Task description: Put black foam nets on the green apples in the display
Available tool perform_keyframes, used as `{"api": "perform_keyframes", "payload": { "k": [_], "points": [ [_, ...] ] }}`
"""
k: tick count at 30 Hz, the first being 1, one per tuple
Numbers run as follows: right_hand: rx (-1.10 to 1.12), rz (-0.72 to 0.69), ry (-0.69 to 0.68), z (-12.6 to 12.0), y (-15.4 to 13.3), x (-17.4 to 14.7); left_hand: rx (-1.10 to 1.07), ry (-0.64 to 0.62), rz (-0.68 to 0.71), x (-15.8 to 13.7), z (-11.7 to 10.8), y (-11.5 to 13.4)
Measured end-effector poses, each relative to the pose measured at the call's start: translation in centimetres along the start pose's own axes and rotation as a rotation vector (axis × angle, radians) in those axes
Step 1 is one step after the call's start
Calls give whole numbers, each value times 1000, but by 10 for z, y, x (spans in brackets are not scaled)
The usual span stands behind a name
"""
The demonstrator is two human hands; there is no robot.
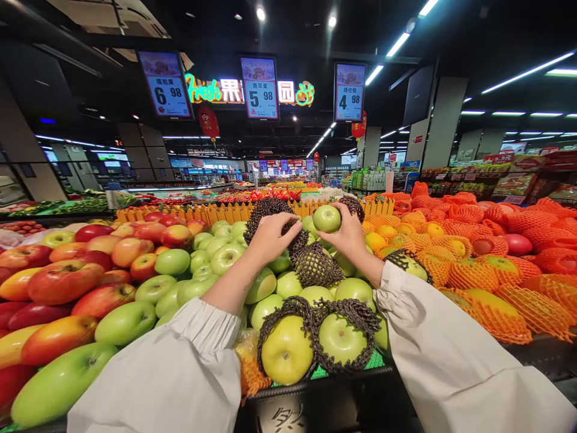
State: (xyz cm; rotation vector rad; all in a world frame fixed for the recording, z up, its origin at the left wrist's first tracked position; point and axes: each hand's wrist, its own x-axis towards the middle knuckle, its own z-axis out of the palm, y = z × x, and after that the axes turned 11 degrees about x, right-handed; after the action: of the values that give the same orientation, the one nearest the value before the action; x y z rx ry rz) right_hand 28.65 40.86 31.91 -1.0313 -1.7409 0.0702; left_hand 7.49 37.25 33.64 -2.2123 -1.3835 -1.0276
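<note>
Price screens (260,89) and strip lights (398,44) hang beneath a dark ceiling in a supermarket, above a table (315,388) heaped with fruit. Both arms reach forward from the lower corners, angled toward each other, their pale sleeves (451,337) gathered at the cuffs. Raised over the pile of green apples (228,258), the right hand (348,233) grips a single green apple (327,219) from its right side, thumb below and fingers curled over the top. Level with it on the other side, the left hand (276,233) is bent at the wrist, back upward, thumb and forefinger drawn close beside a dark foam net (269,210); whether it grips that net, I cannot tell. Below and between the wrists lies a netted apple (316,264), with two more netted apples (287,350) side by side at the front edge. Red-yellow apples (67,279) spread to the left, orange-netted fruit (509,313) to the right.
</note>
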Motion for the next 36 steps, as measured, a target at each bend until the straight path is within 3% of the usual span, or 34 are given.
{"api": "perform_keyframes", "payload": {
  "k": [4,7,10,16,21,27,31,36],
  "points": [
    [270,-404,-27,-2,-4,-4,-188,1,125,-2,-2,4],
    [321,-484,-112,2,-5,-7,-216,-31,135,-3,0,6],
    [346,-476,-147,4,-5,-8,-182,-7,114,-4,3,6],
    [438,-399,-159,0,-5,-7,-5,185,38,-4,8,3],
    [442,-338,-79,-1,0,-3,30,326,-74,-4,8,-1],
    [412,-381,-119,-5,-9,-7,125,322,-147,-6,0,9],
    [469,-388,-160,-4,-9,-7,158,386,-185,-7,-3,13],
    [539,-346,34,-2,-9,-7,132,483,-233,-6,-3,12]
  ]
}}
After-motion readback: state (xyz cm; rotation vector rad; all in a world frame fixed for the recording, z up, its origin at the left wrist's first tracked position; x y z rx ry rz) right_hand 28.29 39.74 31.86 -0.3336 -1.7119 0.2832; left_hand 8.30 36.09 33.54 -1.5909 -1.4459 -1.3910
